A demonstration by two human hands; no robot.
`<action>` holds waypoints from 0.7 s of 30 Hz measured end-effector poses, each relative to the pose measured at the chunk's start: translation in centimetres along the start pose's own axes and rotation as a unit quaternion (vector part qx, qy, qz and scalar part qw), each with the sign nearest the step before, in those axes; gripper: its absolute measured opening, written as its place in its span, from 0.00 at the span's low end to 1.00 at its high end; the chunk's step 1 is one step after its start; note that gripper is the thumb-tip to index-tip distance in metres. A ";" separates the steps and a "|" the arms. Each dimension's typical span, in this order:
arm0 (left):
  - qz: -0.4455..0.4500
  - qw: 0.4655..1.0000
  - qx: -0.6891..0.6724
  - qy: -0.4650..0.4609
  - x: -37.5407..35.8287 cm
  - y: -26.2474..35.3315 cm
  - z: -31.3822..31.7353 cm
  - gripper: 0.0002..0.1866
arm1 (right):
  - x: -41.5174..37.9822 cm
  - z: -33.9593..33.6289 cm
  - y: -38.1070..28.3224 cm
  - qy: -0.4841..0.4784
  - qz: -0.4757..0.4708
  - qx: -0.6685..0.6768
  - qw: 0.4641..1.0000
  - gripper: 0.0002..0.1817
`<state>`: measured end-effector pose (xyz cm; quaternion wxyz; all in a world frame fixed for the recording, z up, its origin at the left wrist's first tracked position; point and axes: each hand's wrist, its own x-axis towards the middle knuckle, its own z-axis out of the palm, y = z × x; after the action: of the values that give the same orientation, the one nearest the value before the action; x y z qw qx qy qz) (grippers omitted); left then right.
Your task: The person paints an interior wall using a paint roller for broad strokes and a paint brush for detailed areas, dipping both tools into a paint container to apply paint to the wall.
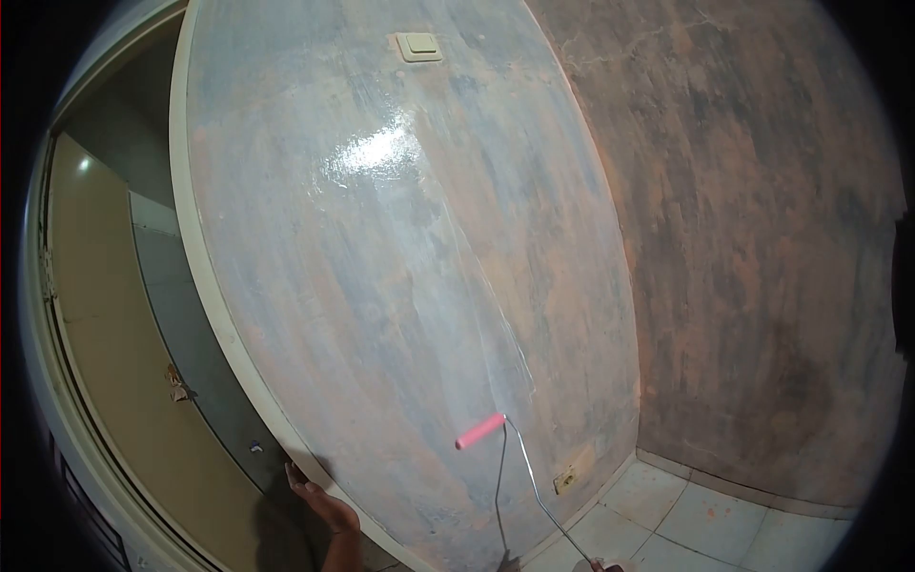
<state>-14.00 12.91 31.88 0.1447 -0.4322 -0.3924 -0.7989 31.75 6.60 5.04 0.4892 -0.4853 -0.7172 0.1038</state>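
Note:
A paint roller with a pink sleeve [479, 432] lies against the lower part of the patchy grey-and-peach wall [381, 305]. Its thin bent metal rod runs down to my right hand [606, 566], closed at the handle and mostly cut off by the bottom edge. Wet, shiny streaks run up the wall above the sleeve. My left hand [326, 502] is raised at the lower left with fingers stretched out and nothing in them, beside the cream door frame [221, 315].
A light switch [419, 47] is high on the wall, and a socket [565, 479] sits low near the corner. Left of the frame is a doorway with a beige door [114, 286] and its handle [177, 383]. White floor tiles [648, 494] meet a darker side wall [753, 248].

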 end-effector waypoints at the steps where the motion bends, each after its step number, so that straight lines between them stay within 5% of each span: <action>1: -0.001 1.000 -0.006 0.002 0.1 0.0 0.0 0.40 | 1.6 -0.2 -0.7 0.007 0.004 -0.006 1.000 0.09; 8: 0.007 1.000 0.018 0.008 0.0 0.4 0.2 0.37 | 17.4 -4.5 -12.3 0.063 -0.040 0.006 0.997 0.03; 10: 0.051 0.999 0.009 -0.011 0.1 -0.5 0.0 0.36 | 21.7 -6.2 -15.8 0.106 -0.102 -0.004 0.989 0.30; 14: 0.063 0.998 0.022 -0.022 0.0 0.0 0.1 0.34 | 28.6 -9.3 -22.2 0.119 -0.118 -0.001 0.986 0.31; 21: 0.038 0.998 0.045 -0.003 0.2 -0.3 -0.1 0.45 | 22.9 -4.6 -15.8 0.089 -0.104 -0.014 0.990 0.31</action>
<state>-14.28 13.07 31.85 0.1935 -0.4422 -0.4113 -0.7732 24.91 15.31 30.99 0.5526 -0.4225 -0.7184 -0.0015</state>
